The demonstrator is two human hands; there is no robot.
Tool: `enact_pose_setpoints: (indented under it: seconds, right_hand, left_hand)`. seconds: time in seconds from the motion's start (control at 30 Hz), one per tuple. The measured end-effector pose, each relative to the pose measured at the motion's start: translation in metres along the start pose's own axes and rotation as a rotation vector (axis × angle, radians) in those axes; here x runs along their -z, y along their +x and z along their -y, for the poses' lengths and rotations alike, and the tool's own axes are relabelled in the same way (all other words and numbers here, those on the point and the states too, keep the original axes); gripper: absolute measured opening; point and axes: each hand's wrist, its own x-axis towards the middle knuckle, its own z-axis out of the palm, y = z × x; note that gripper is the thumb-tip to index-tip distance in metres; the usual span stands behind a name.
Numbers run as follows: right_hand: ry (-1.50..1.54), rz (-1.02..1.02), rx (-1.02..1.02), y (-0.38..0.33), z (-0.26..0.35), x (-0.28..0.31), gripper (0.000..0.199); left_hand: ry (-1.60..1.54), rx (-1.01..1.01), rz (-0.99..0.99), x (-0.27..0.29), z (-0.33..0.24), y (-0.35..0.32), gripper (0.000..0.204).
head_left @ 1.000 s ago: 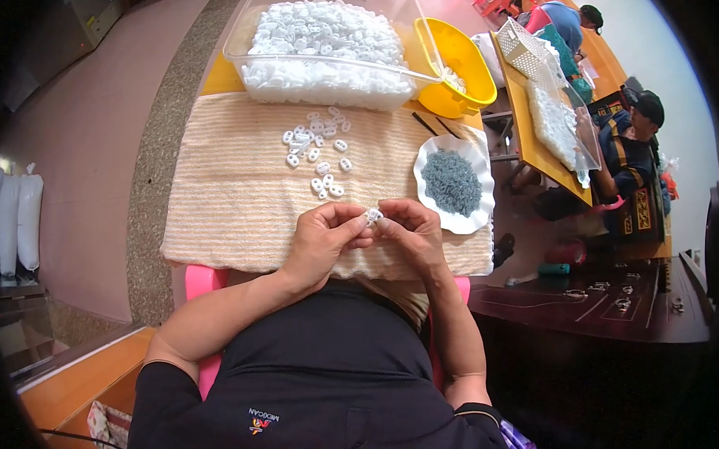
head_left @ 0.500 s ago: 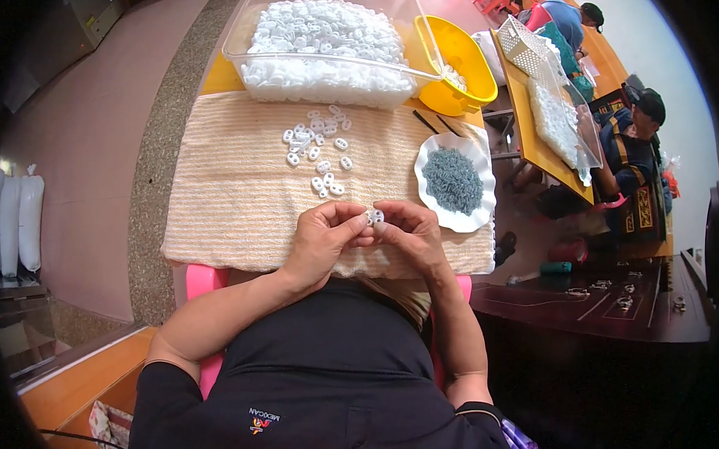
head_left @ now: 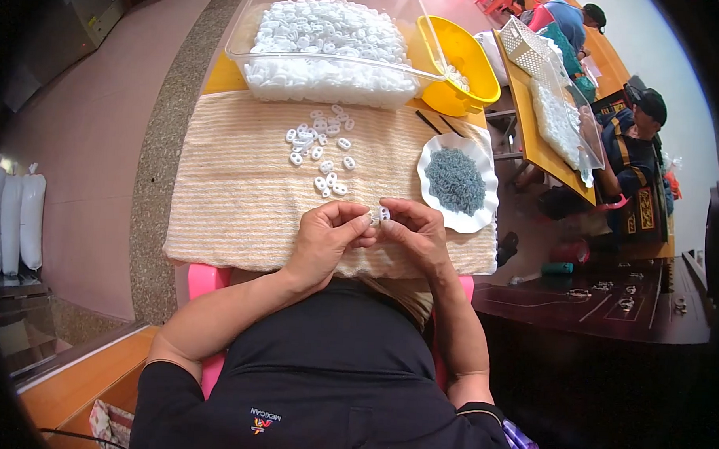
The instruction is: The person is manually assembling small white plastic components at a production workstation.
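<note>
Over the front part of the cloth, my left hand (head_left: 329, 233) pinches a small pale piece (head_left: 372, 216) between thumb and fingertips. Its shape is mostly covered by the fingers. Just beside it, my right hand (head_left: 416, 233) holds a white oval two-hole plastic piece (head_left: 384, 213) in a thumb-and-finger pinch. A narrow gap separates the two hands. Beyond them lie several loose white oval pieces (head_left: 326, 166), most showing two holes. Right of these, a white scalloped dish (head_left: 488, 170) is heaped with tiny grey-blue parts (head_left: 454, 180), too fine to make out.
Striped beige cloth (head_left: 234, 180) covers the table. At its far side stand a clear bin (head_left: 246, 72) full of white pieces and a yellow basin (head_left: 491, 83). Two thin black sticks (head_left: 438, 123) lie near the dish. Co-workers sit by another table (head_left: 530, 112) at right.
My right hand has drawn slightly to the right, away from the left. The white oval piece in it is now apart from the left hand's piece and turned more upright.
</note>
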Motion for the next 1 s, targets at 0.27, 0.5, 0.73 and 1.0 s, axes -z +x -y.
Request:
enact_pose_setpoints:
  seconds: [0.27,0.5,0.73,1.0]
  right_hand:
    - [-0.091,0.013,0.006,0.000,0.004,-0.004,0.030]
    - [-0.183,0.036,0.050,0.001,0.008,-0.003,0.030]
    - [-0.101,0.090,0.063,0.001,0.011,-0.002,0.030]
    - [-0.035,0.131,0.036,-0.003,0.015,0.001,0.030]
  left_hand:
    - [0.027,0.007,0.017,-0.001,-0.002,0.000,0.016]
    - [0.042,0.007,0.033,0.001,0.000,0.000,0.016]
    - [0.034,0.060,0.055,0.000,-0.005,-0.001,0.013]
    - [-0.006,0.119,0.128,0.000,-0.009,-0.001,0.012]
